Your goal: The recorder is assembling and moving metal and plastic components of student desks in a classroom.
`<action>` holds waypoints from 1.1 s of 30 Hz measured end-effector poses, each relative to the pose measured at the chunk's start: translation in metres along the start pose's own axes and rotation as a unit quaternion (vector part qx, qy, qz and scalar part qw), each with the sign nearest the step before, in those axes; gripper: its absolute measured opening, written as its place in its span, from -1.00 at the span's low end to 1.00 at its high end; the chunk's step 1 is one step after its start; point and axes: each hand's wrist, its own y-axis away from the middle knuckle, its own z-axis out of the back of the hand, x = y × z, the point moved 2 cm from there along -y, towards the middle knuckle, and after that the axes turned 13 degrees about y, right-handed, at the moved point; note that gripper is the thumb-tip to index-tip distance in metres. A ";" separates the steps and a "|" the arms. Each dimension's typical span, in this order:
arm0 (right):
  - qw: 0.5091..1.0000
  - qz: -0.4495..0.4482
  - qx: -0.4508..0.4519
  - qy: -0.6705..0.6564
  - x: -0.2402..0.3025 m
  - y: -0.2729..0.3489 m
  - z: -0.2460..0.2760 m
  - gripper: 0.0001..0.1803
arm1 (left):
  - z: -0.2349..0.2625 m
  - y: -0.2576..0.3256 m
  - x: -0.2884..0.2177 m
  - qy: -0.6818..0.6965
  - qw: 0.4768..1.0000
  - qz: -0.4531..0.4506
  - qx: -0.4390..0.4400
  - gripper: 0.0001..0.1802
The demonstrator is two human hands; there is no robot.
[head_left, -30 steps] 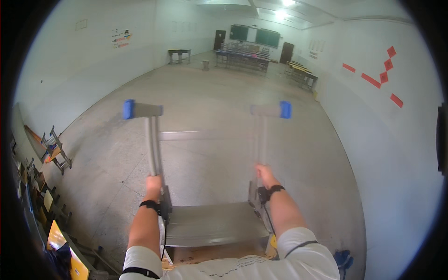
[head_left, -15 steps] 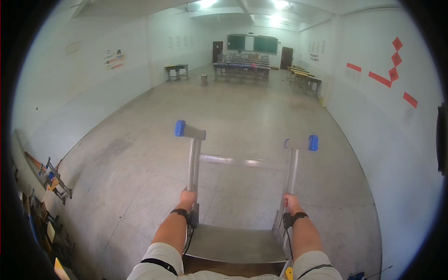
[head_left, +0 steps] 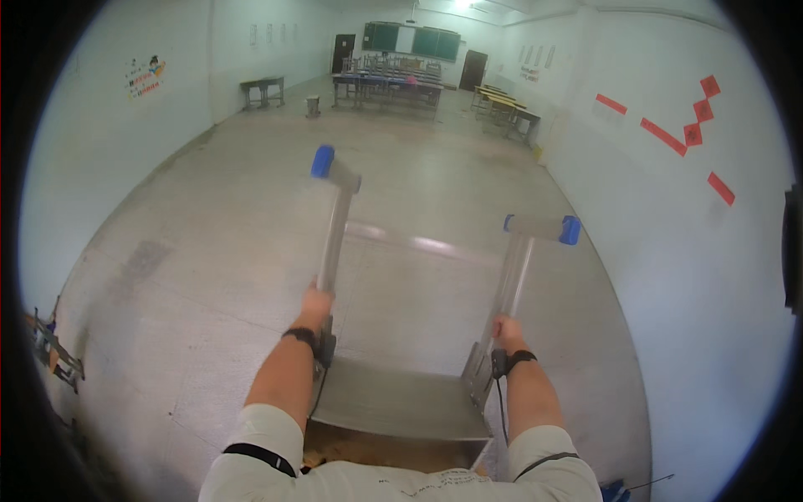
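A school desk [head_left: 397, 393] is turned over in front of me, its two grey metal legs sticking up and away. Blue caps [head_left: 323, 161] cover the ends of its feet, and a crossbar [head_left: 427, 244] joins the legs. My left hand [head_left: 316, 303] is wrapped round the left leg. Round the lower part of the right leg closes my right hand [head_left: 508, 330]. The left foot stands higher in the picture than the right one. Below my hands, the desk's grey metal underside and an open compartment [head_left: 393, 448] face me; the tabletop is hidden.
Rows of desks [head_left: 389, 88] stand at the far end before a green chalkboard [head_left: 411, 40]. More desks [head_left: 506, 109] line the right wall, with one desk [head_left: 262, 90] and a stool [head_left: 313, 105] at the far left. Furniture [head_left: 57, 351] sits at the near left.
The desk and both hands have risen in the picture, the left side more, so the desk now slants. My view has turned right and downward. Both grips stay on the legs.
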 end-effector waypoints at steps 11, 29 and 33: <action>0.984 0.022 -0.112 -0.138 0.108 -0.138 0.034 -0.83 | -0.103 -0.202 -0.137 -0.034 0.993 -0.102 0.055 -0.23; 0.993 0.025 -0.102 0.049 0.104 -0.562 0.105 -0.74 | -0.412 -0.547 -0.170 0.014 0.995 -0.081 0.055 -0.67; 0.993 0.032 -0.097 -0.065 0.146 -0.693 0.078 -0.75 | -0.424 -0.648 -0.191 0.035 0.994 -0.091 0.039 -0.67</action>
